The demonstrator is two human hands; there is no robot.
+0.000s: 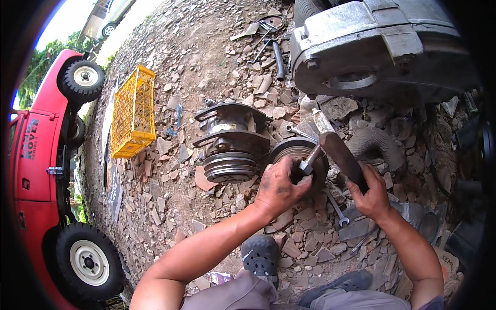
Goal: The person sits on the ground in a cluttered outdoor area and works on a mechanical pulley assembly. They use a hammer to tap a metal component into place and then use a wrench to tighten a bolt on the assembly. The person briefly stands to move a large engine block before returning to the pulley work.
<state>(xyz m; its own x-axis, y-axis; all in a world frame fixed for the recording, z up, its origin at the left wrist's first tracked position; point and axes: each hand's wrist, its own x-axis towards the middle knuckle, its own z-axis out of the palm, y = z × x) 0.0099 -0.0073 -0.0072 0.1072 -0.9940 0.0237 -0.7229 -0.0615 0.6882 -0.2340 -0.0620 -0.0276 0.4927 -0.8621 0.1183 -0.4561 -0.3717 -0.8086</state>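
Note:
My left hand (281,190) is closed, thumb and fingers round a dark pulley's near edge and a large hex-head bolt (306,166). The bolt's shank slants up to the right. Beneath lies the round grooved pulley (289,149), partly hidden by the hand. My right hand (373,194) grips a long dark-brown bar-like tool (338,152) with a pale, worn far end; its exact kind is unclear. That tool meets or passes close to the bolt's far end. A chrome wrench (302,133) rests by the pulley, and an open-end wrench (338,209) lies below it.
Left of my hands stands a compressor-like unit with a belt pulley (230,139). A big metal casing (377,51) occupies the upper right. Further left are a yellow plastic crate (135,111) and a red vehicle (39,170). Loose tools (278,59) lie on the broken-tile ground.

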